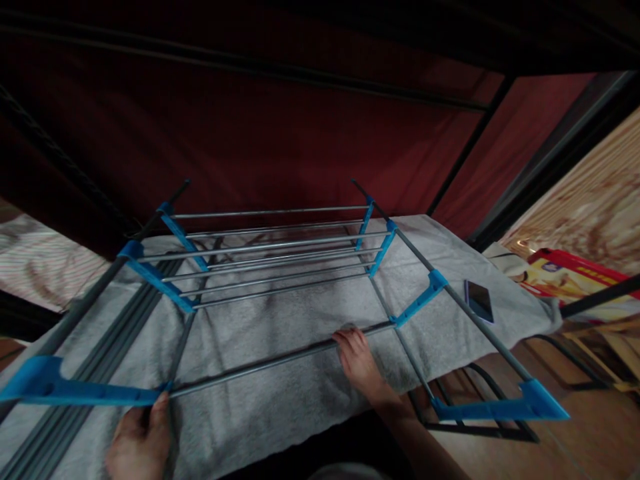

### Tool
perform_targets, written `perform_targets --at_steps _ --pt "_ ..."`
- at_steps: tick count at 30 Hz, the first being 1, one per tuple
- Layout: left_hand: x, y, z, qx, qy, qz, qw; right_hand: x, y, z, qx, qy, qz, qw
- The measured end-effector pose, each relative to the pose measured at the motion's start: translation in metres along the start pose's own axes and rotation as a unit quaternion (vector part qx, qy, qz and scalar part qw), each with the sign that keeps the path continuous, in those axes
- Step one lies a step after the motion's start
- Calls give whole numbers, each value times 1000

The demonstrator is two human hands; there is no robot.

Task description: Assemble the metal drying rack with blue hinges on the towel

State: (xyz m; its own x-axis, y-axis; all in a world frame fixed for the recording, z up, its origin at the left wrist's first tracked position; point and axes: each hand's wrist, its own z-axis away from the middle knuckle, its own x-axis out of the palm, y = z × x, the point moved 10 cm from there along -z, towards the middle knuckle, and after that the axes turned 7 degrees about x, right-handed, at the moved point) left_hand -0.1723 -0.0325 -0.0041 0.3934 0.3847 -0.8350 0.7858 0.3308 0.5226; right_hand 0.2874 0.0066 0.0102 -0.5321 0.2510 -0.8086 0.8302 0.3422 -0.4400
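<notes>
A partly assembled rack frame (265, 247) of grey metal tubes and blue plastic brackets is laid on a grey cloth (280, 427), its far section carrying several parallel crossbars. The near crossbar (250, 369) is grasped by the right hand (359, 360), its fingers closed over the tube toward the right end. The left hand (137, 440) is placed at the inner end of the left front bracket (100, 395); its fingers are curled and its thumb touches the bracket tip, but whether a firm grip is made cannot be told. Loose grey tubes (107, 353) are bundled under the left side. A phone (479, 301) is set on the cloth at right. The area is backed by dark red fabric (270, 133) on dark bars; a red-and-yellow package (580, 277) and tiled floor (590, 433) are seen at right.
</notes>
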Motion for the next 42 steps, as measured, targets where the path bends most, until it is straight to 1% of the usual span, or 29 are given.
perform_targets --at_steps 2,4,10,17,23,28,32,35,40,42 --pt "1 -1 0 -6 -10 -10 1000 15 -14 -7 -31 -42 5 999" --pt "2 -3 1 -14 -11 -14 1000 25 -21 -11 -47 -66 17 997" --pt "1 -2 0 -14 6 -4 1000 42 -22 -16 -69 -89 74 991" --pt "2 1 2 -5 10 -31 999 45 -21 -15 -80 -76 89 990" --pt "4 -3 2 -6 24 -54 998 40 -23 -16 -83 -47 75 993" --pt "2 -3 5 -2 33 -58 998 34 -24 -14 -86 -42 48 994" --pt "3 -1 7 -1 34 -40 999 33 -28 -10 -82 -40 40 995" --pt "4 0 7 -2 44 -21 999 41 -40 -8 -80 -40 46 995" --pt "-1 8 11 11 74 20 997 61 -72 -10 -98 -43 68 992" --pt "-3 12 14 17 86 39 995 66 -80 -10 -105 -41 90 990"
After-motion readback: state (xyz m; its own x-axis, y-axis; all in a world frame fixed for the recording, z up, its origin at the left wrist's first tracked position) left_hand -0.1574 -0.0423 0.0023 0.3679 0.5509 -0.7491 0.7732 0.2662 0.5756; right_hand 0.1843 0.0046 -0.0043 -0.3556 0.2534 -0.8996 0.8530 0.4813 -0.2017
